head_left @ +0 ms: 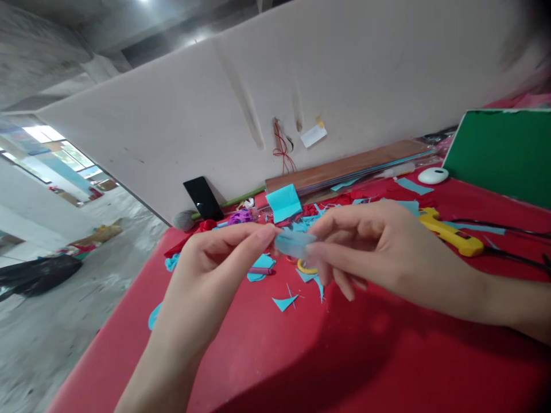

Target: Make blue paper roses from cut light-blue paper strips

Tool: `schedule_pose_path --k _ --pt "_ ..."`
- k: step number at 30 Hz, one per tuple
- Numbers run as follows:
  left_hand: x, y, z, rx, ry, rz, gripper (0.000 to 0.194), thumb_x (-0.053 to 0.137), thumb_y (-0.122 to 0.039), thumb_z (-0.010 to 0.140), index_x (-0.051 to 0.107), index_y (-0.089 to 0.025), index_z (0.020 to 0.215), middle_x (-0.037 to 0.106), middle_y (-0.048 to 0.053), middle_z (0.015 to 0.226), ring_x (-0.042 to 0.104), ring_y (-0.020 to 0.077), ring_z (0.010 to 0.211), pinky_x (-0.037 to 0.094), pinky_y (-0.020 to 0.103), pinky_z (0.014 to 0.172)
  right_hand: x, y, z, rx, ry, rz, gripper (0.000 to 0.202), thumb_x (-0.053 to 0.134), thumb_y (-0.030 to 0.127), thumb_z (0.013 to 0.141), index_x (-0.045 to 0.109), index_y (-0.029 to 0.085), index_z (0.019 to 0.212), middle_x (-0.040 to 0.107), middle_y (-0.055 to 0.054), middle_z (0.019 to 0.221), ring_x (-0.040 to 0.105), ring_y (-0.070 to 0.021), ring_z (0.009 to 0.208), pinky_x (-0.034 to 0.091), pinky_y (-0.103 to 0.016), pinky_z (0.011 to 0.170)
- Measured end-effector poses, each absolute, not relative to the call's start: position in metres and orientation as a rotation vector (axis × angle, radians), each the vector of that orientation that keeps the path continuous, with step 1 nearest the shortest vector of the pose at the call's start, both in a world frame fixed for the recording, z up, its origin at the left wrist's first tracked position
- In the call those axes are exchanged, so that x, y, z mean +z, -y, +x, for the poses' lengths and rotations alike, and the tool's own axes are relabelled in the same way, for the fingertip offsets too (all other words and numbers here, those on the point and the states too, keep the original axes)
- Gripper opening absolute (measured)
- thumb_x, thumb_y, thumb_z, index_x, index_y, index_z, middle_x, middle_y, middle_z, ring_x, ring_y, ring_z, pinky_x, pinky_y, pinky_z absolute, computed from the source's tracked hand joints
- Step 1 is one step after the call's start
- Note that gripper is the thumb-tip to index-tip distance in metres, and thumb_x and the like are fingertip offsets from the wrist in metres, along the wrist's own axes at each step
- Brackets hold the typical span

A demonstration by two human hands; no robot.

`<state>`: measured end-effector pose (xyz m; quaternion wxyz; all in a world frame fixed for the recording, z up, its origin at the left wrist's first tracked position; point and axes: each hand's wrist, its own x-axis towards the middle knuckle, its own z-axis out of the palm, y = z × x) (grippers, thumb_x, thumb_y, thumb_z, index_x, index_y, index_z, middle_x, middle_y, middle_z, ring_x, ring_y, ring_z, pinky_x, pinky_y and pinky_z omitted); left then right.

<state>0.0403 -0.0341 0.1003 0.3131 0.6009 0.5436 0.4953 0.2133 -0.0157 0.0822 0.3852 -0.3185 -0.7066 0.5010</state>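
Observation:
Between my two hands, above the red tabletop (267,350), is a small pale-blue strip (293,244), blurred by motion; whether it is paper or cloth I cannot tell. My left hand (219,264) pinches its left end between thumb and forefinger. At the right end, the thumb and forefinger of my right hand (365,246) close on it, while the other fingers hang loosely curled below. Just beneath the hands lie blue scraps (284,303), a purple-pink stick (260,271) on a blue piece, and a yellow ring-shaped handle (306,267), partly covered.
A yellow glue gun (451,232) with black cables lies at right, near a white computer mouse (433,175) and green board (503,158). A black phone (203,198) leans on the pale partition (172,115). Blue sheets (284,203) and a long brown board (344,166) line the back.

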Motion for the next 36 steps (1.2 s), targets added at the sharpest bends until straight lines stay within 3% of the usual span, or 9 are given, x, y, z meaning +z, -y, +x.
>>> schedule_pose_path --k 4,9,13,19,28,36 --pt "0.0995 0.0338 0.0401 1.326 -1.407 1.574 0.015 0.065 -0.037 0.069 0.070 -0.024 0.063 0.060 -0.003 0.052 0.052 0.0107 0.056 0.039 0.020 0.052 0.0827 0.0167 0.2123 1.287 1.792 -0.820 0.008 0.054 0.019 0.080 0.055 0.015 0.073 0.053 0.007 0.045 0.047 -0.0030 0.037 0.040 -0.012 0.038" --pt "0.0998 0.0355 0.0448 1.213 -1.395 1.665 0.001 0.070 -0.023 0.065 0.070 -0.023 0.063 0.067 -0.003 0.060 0.057 0.0118 0.058 0.043 0.021 0.055 0.0834 0.0172 0.2113 1.293 1.804 -0.820 0.007 0.053 0.018 0.080 0.057 0.015 0.075 0.053 0.006 0.045 0.047 -0.0026 0.038 0.040 -0.011 0.039" --pt "0.0981 0.0348 0.0457 1.270 -1.374 1.698 0.007 0.068 -0.018 0.066 0.071 -0.024 0.063 0.068 -0.004 0.060 0.058 0.0117 0.057 0.043 0.021 0.053 0.0835 0.0165 0.2115 1.319 1.809 -0.806 0.007 0.053 0.018 0.080 0.057 0.014 0.079 0.057 0.005 0.050 0.050 -0.0030 0.039 0.041 -0.011 0.039" --pt "0.0952 0.0333 0.0469 1.343 -1.301 1.656 0.014 0.066 -0.013 0.066 0.070 -0.025 0.059 0.068 -0.006 0.057 0.059 0.0102 0.055 0.045 0.019 0.053 0.0839 0.0163 0.2130 1.361 1.806 -0.802 0.013 0.047 0.006 0.076 0.054 0.014 0.084 0.062 0.001 0.058 0.054 -0.0042 0.043 0.044 -0.010 0.041" --pt "0.0943 0.0323 0.0457 1.317 -1.322 1.669 0.011 0.068 -0.014 0.065 0.069 -0.023 0.059 0.067 -0.005 0.057 0.057 0.0096 0.055 0.043 0.019 0.052 0.0833 0.0148 0.2117 1.349 1.802 -0.825 0.005 0.051 0.014 0.078 0.055 0.015 0.080 0.061 0.002 0.056 0.054 -0.0054 0.042 0.043 -0.012 0.037" --pt "0.0940 0.0305 0.0485 1.282 -1.327 1.643 0.007 0.068 -0.017 0.064 0.068 -0.021 0.059 0.066 -0.003 0.058 0.056 0.0110 0.055 0.042 0.021 0.052 0.0826 0.0117 0.2141 1.395 1.798 -0.821 0.010 0.051 0.019 0.082 0.055 0.015 0.074 0.062 0.001 0.058 0.056 -0.0055 0.043 0.044 -0.013 0.039"
